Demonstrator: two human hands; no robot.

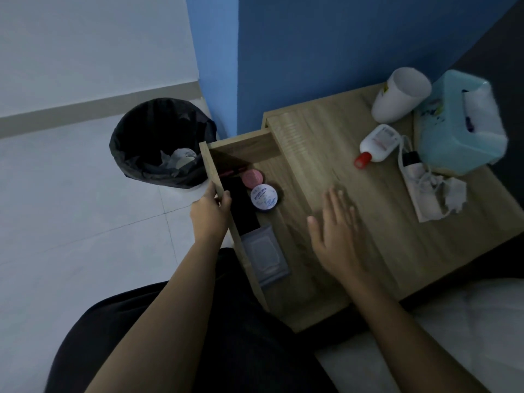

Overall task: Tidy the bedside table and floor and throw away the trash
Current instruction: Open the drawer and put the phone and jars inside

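Note:
My left hand [211, 207] grips the front panel of the pulled-out wooden drawer [211, 165]. Inside the drawer lie a pink round tin [251, 177], a white and blue cream jar [264, 197], a dark flat object [241, 205] and a wipes pack [265, 255]. My right hand [337, 231] hovers open and flat over the bedside table top [354, 199], holding nothing. On the table sit a white bottle with a red cap [375, 146], a white cup [401, 93], a teal tissue box [459, 123], a white tube with a cord [419, 180] and a crumpled tissue [455, 197].
A bin with a black liner [161, 143] stands on the tiled floor left of the drawer, holding some crumpled trash. A blue wall [283, 52] rises behind the table. White bedding [453, 321] lies at the lower right, and my dark-clothed lap is at the bottom.

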